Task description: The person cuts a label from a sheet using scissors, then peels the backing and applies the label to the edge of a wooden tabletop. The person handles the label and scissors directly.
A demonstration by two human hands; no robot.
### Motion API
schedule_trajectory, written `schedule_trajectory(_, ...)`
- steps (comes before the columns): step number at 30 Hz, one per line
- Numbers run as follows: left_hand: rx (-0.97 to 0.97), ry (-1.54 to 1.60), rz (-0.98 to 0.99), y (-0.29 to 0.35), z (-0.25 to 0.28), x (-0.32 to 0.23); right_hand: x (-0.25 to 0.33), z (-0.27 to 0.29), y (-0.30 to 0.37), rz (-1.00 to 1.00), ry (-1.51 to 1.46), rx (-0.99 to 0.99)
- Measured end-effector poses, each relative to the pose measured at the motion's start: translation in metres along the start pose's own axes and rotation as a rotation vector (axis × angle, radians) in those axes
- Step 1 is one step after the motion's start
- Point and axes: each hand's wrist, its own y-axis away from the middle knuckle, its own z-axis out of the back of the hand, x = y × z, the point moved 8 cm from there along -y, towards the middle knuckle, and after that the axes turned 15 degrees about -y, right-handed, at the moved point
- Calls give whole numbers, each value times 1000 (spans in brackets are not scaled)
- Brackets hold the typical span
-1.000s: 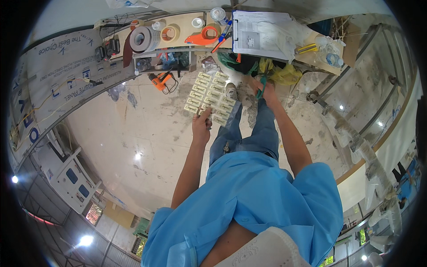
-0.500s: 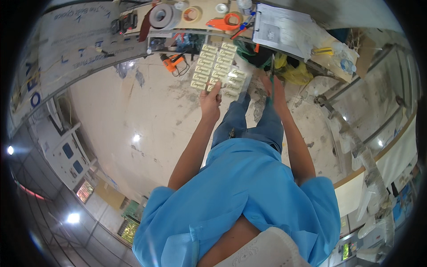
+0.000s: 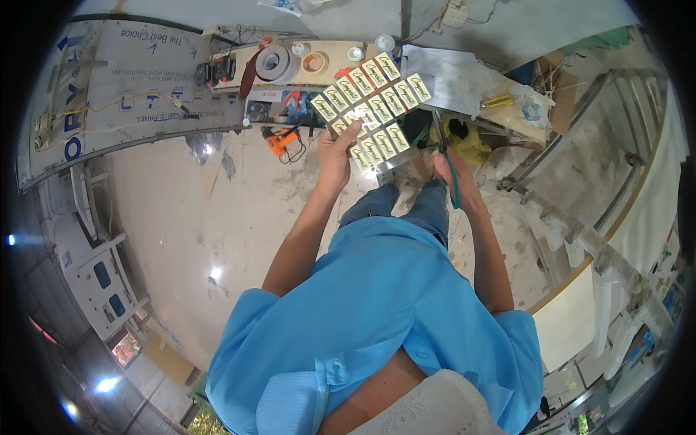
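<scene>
My left hand pinches the lower left side of a sheet of gold-coloured labels, thumb on top. The labels sit in rows, each with dark script, and the sheet is tilted in front of the workbench. In my right hand is a pair of scissors with green handles, the fingers wrapped round them. Their blades point away from me, just right of the sheet and apart from it.
Tape rolls and a clipboard with papers lie on the bench, near a yellow utility knife. Below it, an orange power tool rests on the floor. A yellow plastic bag hangs beneath the bench; metal frames stand at right.
The label sheet has turned clockwise and shifted right, its face now showing more plainly. My right hand has come slightly nearer to me with the scissors. The view has tilted up.
</scene>
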Motion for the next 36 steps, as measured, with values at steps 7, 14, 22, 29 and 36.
schedule_trajectory(7, 108, -110, -31, 8, -15, -34, 33, -15, 31, 107, -25, -55)
schedule_trajectory(14, 160, -105, -33, 15, -26, -50, 36, -16, 39, 79, -38, -69)
schedule_trajectory(22, 183, -127, -31, 19, -27, -53, 37, -21, 39, 83, 60, -94)
schedule_trajectory(29, 195, -141, -22, 18, -24, -51, 33, -21, 34, 126, 106, -90)
schedule_trajectory(36, 182, -146, -7, 29, -21, -49, 30, -23, 45, 146, 116, -116)
